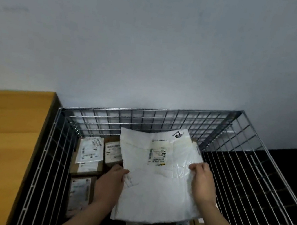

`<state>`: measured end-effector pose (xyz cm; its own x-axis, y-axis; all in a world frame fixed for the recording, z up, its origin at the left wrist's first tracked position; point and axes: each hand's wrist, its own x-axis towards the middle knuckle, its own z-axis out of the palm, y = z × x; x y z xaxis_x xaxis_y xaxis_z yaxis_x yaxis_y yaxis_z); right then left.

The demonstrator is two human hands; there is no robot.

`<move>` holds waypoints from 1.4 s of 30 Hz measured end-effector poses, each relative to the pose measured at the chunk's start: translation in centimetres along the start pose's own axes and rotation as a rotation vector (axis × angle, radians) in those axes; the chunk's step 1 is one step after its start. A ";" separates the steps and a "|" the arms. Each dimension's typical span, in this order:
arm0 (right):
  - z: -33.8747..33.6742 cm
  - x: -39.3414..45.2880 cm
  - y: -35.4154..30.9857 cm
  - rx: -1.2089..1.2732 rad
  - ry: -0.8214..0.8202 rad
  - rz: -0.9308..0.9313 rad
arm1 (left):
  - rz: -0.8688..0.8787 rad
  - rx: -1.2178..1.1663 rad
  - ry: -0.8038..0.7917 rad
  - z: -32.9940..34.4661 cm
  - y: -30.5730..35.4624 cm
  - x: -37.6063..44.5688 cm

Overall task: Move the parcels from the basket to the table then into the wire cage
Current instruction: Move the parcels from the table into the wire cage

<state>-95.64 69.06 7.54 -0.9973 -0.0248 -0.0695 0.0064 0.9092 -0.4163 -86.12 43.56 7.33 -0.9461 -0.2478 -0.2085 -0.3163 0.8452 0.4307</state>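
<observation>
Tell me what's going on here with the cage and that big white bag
A person is holding a flat white plastic mailer bag over the open wire cage, the left hand gripping its left edge and the right hand its right edge. Several labelled cardboard parcels already lie in the bottom of the cage. A wooden table stands right beside the cage on the left.

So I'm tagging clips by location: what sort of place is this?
Probably a parcel sorting or mail room. A wire cage holds labelled cardboard boxes, both hands hold a white mailer bag, and a wooden table stands beside.
</observation>
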 end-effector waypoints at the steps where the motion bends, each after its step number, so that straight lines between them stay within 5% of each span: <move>1: 1.2 0.5 1.0 -0.002 -0.005 0.013 | 0.018 0.001 -0.011 1.4 0.0 0.4; 12: 10.8 3.7 7.9 -0.108 -0.007 0.053 | -0.037 0.011 -0.248 14.6 -2.0 3.5; 21: 13.0 4.2 8.7 -0.244 -0.302 0.220 | -0.144 -0.028 -0.426 16.8 -3.5 4.1; 26: 11.4 5.1 7.4 -0.250 -0.323 0.239 | -0.151 0.012 -0.359 15.1 -3.2 4.2; 33: 5.2 3.9 0.4 -0.341 -0.267 0.014 | -0.092 0.242 -0.142 4.6 -1.0 3.5; 42: -7.4 -3.1 -20.0 -0.239 -0.118 -0.286 | -0.149 0.353 0.171 -19.0 -1.0 -4.3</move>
<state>-93.24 53.99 22.79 -0.9409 -0.3263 -0.0907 -0.3020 0.9295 -0.2115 -83.11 34.82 24.47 -0.8990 -0.4297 -0.0846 -0.4356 0.8972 0.0729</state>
